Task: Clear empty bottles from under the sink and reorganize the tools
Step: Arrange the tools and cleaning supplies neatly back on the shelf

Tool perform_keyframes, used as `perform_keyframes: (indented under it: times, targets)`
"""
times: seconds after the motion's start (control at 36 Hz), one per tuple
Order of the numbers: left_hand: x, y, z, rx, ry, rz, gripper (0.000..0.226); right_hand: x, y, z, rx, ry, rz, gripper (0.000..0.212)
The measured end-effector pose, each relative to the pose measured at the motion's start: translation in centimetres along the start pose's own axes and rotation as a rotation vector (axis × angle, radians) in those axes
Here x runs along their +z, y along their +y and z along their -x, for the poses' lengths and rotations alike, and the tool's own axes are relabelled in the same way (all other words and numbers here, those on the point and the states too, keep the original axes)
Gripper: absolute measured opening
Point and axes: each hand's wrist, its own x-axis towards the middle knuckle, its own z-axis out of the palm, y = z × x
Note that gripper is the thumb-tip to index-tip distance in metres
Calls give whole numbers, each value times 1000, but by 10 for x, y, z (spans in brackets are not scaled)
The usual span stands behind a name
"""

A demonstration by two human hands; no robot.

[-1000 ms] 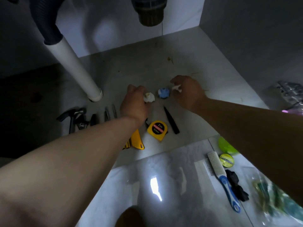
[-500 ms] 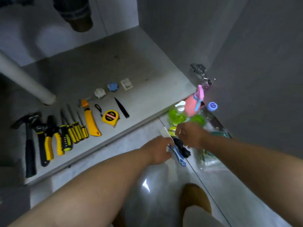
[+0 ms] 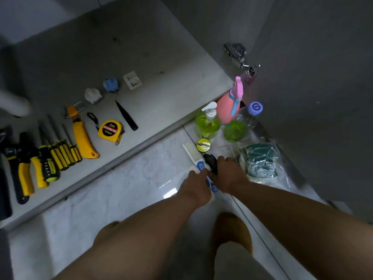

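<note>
Head view is showing the left hand (image 3: 196,184) gripping the brush (image 3: 192,153) on the floor, right hand (image 3: 229,174) fingers curling onto the black item (image 3: 210,159) beside it, near the bottles (image 3: 207,124). Probably gathering strays; next calls for lifting both toward the tools (image 3: 60,154).

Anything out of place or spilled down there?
Nothing stands out. Tools lie in a row on the cabinet floor, bottles stand upright on the tile, nothing spilled. Left hand and right hand are at the brush.

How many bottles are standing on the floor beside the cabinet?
3: a green pump bottle, a pink spray bottle behind it, and a clear blue-capped bottle to their right. Others may be hidden.
</note>
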Motion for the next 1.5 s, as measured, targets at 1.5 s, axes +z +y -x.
perform_keyframes:
  times: [1.5]
  targets:
    - [-200,-69,44,143,559,269,27,-146,-163,-28,-157,168,-339,14]
